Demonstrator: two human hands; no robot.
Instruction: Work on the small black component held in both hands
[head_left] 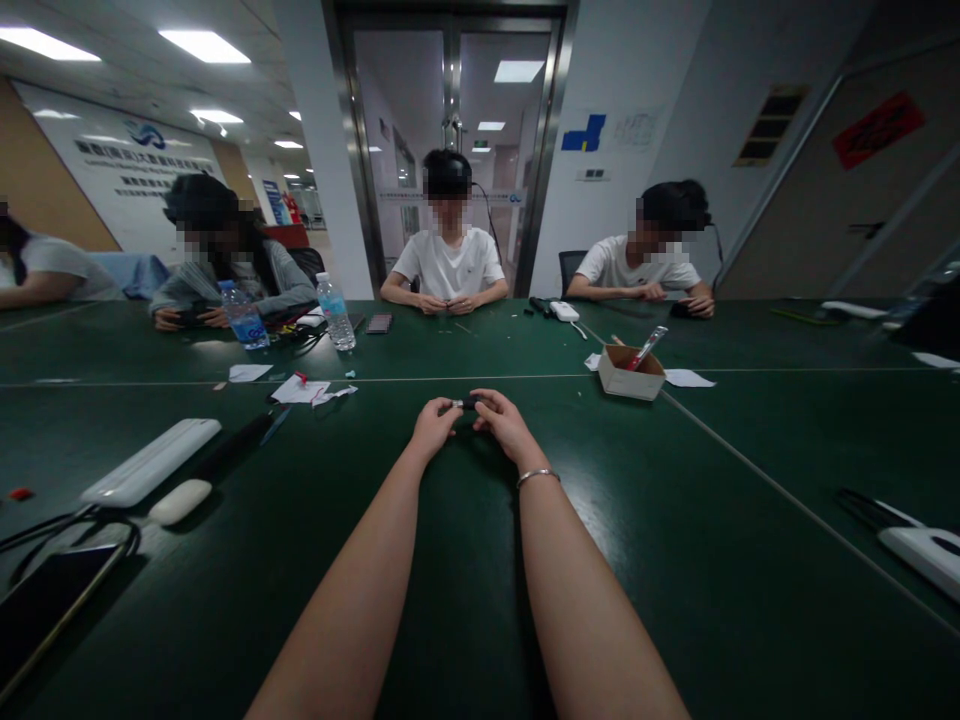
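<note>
My left hand [433, 428] and my right hand [504, 422] meet over the dark green table [480, 560], fingers curled. Between their fingertips they pinch a small dark object with a light end [465, 404], too small to name. My right wrist wears a thin silver bracelet [537, 476]. Both forearms rest stretched forward on the table.
A small cardboard box [631, 374] with a red-and-silver tool stands right of centre. Paper scraps [300, 390], two water bottles [335, 312], a white power strip [150, 462], a white mouse-like object [180, 501] and a phone [45, 600] lie left. Several people sit across the table.
</note>
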